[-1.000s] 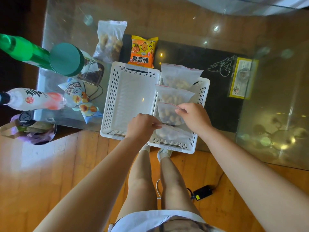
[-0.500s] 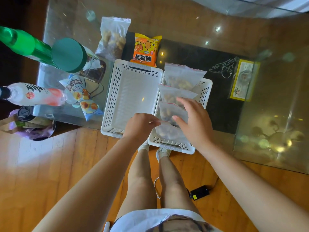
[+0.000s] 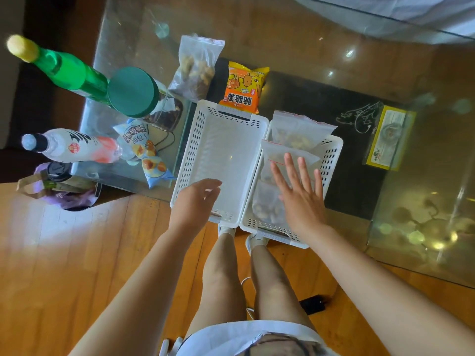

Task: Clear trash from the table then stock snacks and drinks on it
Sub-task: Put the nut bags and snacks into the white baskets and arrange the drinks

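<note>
Two white perforated baskets stand side by side at the near edge of the glass table (image 3: 295, 32). The left basket (image 3: 191, 150) holds nothing. The right basket (image 3: 331, 152) holds several clear zip bags of nuts (image 3: 299, 134). My right hand (image 3: 299, 194) lies flat with fingers spread over those bags. My left hand (image 3: 195, 201) hovers over the left basket's near rim, fingers loosely apart, holding nothing. An orange snack packet (image 3: 244, 88) and another clear bag of nuts (image 3: 196, 65) lie just beyond the baskets.
At the table's left stand a green bottle (image 3: 64, 70), a green-lidded jar (image 3: 133, 92), a white and pink bottle (image 3: 69, 146) and a blue snack packet (image 3: 145, 152). A yellow packet (image 3: 388, 137) lies at the right. A bin with trash (image 3: 61, 188) stands on the wooden floor.
Both hands let go of the zip bag they held in the right basket. My right hand opened flat over the bags; my left hand moved left over the other basket.
</note>
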Motion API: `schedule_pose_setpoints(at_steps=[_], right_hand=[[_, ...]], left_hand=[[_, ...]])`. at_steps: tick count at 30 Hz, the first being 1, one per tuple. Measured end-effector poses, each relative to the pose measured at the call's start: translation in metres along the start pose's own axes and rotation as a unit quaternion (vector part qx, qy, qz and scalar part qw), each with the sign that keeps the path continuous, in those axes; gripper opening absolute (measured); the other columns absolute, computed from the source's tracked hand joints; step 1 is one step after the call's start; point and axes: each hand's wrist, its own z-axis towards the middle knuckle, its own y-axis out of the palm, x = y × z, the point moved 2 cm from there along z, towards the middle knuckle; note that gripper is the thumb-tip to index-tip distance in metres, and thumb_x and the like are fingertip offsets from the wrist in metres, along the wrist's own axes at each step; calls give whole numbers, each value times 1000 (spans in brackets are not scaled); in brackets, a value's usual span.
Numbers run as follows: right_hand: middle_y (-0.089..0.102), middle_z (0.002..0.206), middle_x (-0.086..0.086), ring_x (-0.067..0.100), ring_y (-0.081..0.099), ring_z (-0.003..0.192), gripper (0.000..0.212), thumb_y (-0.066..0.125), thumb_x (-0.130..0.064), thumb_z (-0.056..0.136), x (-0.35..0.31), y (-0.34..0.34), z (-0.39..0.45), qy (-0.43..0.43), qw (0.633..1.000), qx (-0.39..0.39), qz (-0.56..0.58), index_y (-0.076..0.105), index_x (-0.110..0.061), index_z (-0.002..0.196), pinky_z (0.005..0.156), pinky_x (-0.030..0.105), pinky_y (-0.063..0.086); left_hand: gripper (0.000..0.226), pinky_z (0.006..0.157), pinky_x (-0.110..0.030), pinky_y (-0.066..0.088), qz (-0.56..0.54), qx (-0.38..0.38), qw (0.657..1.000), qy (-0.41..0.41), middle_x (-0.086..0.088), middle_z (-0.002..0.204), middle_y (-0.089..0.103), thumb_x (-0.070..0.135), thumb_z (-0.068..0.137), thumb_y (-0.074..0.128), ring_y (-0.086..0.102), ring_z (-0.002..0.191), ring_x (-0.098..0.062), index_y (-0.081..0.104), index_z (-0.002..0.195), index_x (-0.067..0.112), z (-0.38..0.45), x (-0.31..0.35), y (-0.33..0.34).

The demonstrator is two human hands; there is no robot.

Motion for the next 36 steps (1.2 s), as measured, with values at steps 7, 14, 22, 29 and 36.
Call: schedule_pose_setpoints(at_steps=[7, 14, 22, 29, 36], right_hand=[[12, 157, 7, 30, 8, 144, 87, 72, -26, 77, -18, -42, 13, -73, 995, 50, 48, 19, -27, 147, 112, 53, 11], [18, 156, 1, 21, 15, 143, 55, 57, -17, 89, -42, -88, 87, -69, 983, 79, 152, 35, -23, 140, 113, 38, 17], [27, 153, 4, 29, 27, 137, 50, 56, -19, 89, -67, -104, 179, 53, 977, 53, 201, 40, -21, 137, 106, 42, 28], [32, 148, 9, 32, 31, 134, 50, 55, -17, 88, -107, -118, 270, 41, 981, 44, 183, 40, -14, 135, 104, 40, 31], [26, 151, 11, 30, 26, 138, 64, 55, -21, 88, -116, -125, 351, 137, 971, 6, 196, 23, -18, 144, 108, 45, 31]], left_hand=[[31, 81, -27, 51, -35, 92, 994, 46, 1, 114, 66, 11, 92, 53, 62, 98, -14, 62, 120, 18, 3, 2, -66], [45, 103, -30, 34, -5, 180, 980, 86, -11, 136, 52, 5, 87, 58, 46, 126, -26, 51, 131, 11, 65, 18, -120], [86, 113, -50, 11, 119, 130, 984, 13, -5, 157, 7, 28, 72, 76, 4, 144, -28, 27, 143, 32, 143, -1, -150], [89, 107, -54, 23, 52, 71, 996, -5, -2, 148, 14, 28, 64, 80, 9, 136, -30, 29, 136, 37, 168, -23, -145], [88, 106, -53, 20, 38, 61, 997, 6, 7, 147, 7, 31, 65, 78, 3, 133, -13, 24, 135, 42, 172, -32, -139]])
